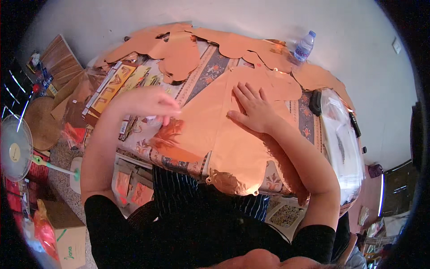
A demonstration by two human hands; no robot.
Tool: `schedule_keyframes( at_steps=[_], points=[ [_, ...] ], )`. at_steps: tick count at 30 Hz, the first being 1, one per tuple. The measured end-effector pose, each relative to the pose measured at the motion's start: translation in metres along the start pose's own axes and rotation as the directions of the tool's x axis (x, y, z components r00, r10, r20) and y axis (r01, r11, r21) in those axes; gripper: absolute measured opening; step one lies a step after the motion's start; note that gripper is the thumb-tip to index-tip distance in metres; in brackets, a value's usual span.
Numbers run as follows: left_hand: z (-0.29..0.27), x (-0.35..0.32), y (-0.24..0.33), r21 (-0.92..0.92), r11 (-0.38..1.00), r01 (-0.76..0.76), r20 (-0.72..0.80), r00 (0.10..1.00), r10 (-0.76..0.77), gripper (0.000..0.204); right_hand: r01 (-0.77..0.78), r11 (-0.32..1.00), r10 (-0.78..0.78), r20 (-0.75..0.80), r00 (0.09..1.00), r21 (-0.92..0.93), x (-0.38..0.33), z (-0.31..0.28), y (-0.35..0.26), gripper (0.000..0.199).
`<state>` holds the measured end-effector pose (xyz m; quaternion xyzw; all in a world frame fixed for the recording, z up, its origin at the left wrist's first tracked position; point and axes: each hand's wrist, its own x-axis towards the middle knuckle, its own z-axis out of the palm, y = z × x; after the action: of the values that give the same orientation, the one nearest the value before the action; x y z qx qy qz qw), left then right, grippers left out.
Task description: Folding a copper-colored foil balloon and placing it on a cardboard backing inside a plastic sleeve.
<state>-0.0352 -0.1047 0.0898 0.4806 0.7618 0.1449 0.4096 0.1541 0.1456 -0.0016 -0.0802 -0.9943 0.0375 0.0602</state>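
Note:
A large copper-coloured foil sheet [224, 121], flat and shiny, stretches across the table toward me. It looks like an uninflated foil balloon, with small holed tabs at its near end. My right hand [253, 110] lies flat on its upper part, fingers spread and nothing in them. Over the sheet's left side, my left hand [150, 102] is a little blurred. Its fingers are loosely bent and apart, and I see nothing held in them. Below that hand, the foil's left part [172, 136] shows a darker reflection. Long scalloped foil pieces [179, 56] lie along the table's far edge.
Flat printed packets [112, 89] are stacked at the table's left, on a patterned cloth [204, 67]. A water bottle [304, 46] stands at the far right. Clear plastic bags [340, 148] and a black object [316, 103] lie right. A fan [15, 148] and cardboard box [67, 233] are left.

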Motion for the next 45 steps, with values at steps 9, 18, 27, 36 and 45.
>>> schedule_keyframes(
  at_steps=[9,18,27,36,45],
  points=[
    [0.041,0.123,0.031,0.567,0.697,-0.439,-0.453,0.540,0.709,0.027,-0.010,1.000,0.010,0.035,0.999,-0.014,0.000,0.001,-0.003,0.089],
    [0.043,0.144,0.013,0.532,0.707,-0.466,-0.394,0.603,0.694,0.035,-0.003,1.000,0.003,0.015,1.000,0.003,0.001,0.003,0.002,0.092],
    [0.045,0.142,0.013,0.514,0.713,-0.477,-0.411,0.593,0.692,0.037,-0.057,0.929,0.063,-0.005,0.998,0.366,-0.014,-0.026,0.007,0.076],
    [0.044,0.148,0.007,0.512,0.693,-0.507,-0.400,0.573,0.715,0.036,0.134,0.969,-0.150,0.061,0.987,0.209,-0.100,-0.034,-0.033,0.081],
    [0.047,0.152,0.007,0.550,0.627,-0.552,-0.452,0.435,0.779,0.031,0.201,0.979,-0.199,0.070,0.978,-0.024,-0.111,-0.020,-0.042,0.091]
  ],
)
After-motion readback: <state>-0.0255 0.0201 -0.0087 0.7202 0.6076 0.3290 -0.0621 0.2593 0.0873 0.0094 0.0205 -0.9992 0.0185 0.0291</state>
